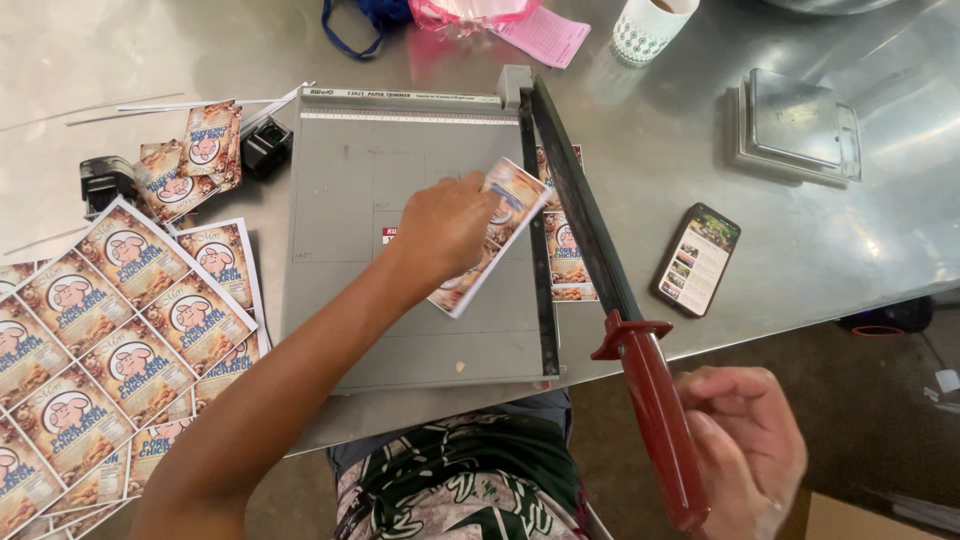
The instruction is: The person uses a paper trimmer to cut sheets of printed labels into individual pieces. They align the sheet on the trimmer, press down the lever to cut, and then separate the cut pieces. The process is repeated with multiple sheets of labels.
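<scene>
My left hand [443,222] grips a strip of printed labels [497,230] and holds it tilted on the grey bed of a paper trimmer [350,200], its upper end near the cutting edge. The trimmer's black blade arm [580,210] is raised at an angle. My right hand [745,445] is loosely curled beside the dark red handle [655,420] of the blade arm, just right of it; whether it touches is unclear. Cut labels [566,250] lie under the raised blade on the right side of the trimmer.
Uncut label sheets [100,340] spread at the left, with small label stacks [190,160] and two black clips behind them. A smartphone [697,259], a metal box [797,127], a paper cup [647,27] and pink paper [545,35] lie on the steel table [680,140].
</scene>
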